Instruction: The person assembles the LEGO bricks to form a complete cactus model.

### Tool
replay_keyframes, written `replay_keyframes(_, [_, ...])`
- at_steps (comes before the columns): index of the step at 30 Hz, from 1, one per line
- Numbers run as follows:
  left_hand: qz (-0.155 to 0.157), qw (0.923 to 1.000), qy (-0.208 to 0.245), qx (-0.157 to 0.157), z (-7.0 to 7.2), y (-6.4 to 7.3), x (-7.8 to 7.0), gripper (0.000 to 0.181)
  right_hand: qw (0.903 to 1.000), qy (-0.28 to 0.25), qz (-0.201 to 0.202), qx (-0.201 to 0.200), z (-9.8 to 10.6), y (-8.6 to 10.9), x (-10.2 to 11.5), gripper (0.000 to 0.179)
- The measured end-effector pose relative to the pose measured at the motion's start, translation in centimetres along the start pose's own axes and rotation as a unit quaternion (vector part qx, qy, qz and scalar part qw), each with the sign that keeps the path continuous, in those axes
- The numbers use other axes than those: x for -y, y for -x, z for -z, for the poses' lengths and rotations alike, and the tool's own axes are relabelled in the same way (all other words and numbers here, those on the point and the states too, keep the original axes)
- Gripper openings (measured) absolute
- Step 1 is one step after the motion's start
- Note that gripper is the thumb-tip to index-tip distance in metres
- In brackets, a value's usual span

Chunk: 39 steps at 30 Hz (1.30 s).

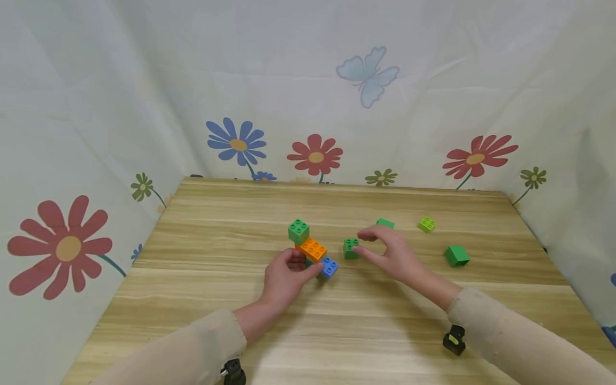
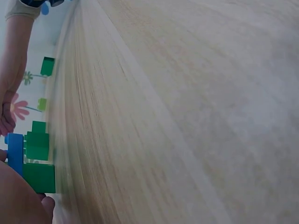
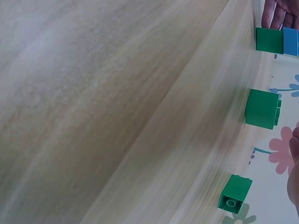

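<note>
Head view has the bare left hand [image 1: 283, 275] gripping a stepped stack of studded plastic building bricks [image 1: 315, 252] around the middle of the wood-grain table [image 1: 231, 214], thumb on the near side and fingers curled in at the other. From where I'm standing, the stack runs from a square green brick [image 1: 299, 232] up at the far end, through a longer orange brick [image 1: 310, 247], down to a bright blue brick [image 1: 329, 266] nearest the person. The left wrist view also gives you a dark green brick [image 2: 39, 178] right under the blue one. Can't really tell if the whole thing is touching the tabletop.

Then there's the bare right hand [image 1: 392, 254], thumb and fingers apart with a gap between them, not gripping anything. It's right by a loose green four-stud brick [image 1: 351, 249] that's standing studs-up just right of the stack; in the right wrist view the fingers look a bit above it.

Past that hand there's another plain green brick [image 1: 384, 223], partly hidden behind it, then a small lime-green four-stud brick [image 1: 426, 224] farther right, and a green hollow-bottomed brick [image 1: 456, 256] tipped on its side. Behind the table hangs a white flower-print curtain [image 1: 269, 80].
</note>
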<state>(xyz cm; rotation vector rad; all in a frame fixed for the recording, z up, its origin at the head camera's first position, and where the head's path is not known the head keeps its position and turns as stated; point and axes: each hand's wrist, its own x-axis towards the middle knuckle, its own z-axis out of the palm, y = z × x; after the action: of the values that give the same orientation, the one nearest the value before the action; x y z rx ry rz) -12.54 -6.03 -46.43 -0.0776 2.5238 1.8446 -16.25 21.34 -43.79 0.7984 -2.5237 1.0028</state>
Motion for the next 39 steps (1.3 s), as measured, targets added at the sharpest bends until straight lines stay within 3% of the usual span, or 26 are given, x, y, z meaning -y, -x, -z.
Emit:
replay_keyframes(14, [-0.018, 0.9997, -0.007, -0.015, -0.29, -0.42, 0.23, 0.036, 0.9999, 0.002, 0.012, -0.005, -0.18, 0.22, -0.51, 0.031])
replay_keyframes(21, [-0.008, 0.9998, -0.002, -0.018, -0.26, -0.6, 0.02, 0.039, 0.9996, -0.002, 0.023, -0.014, -0.37, 0.28, -0.66, 0.03])
replay_keyframes(39, [-0.014, 0.9992, 0.01, -0.036, -0.68, -0.78, -0.25, 0.032, 0.9999, 0.007, 0.008, -0.012, 0.33, 0.27, -0.63, 0.029])
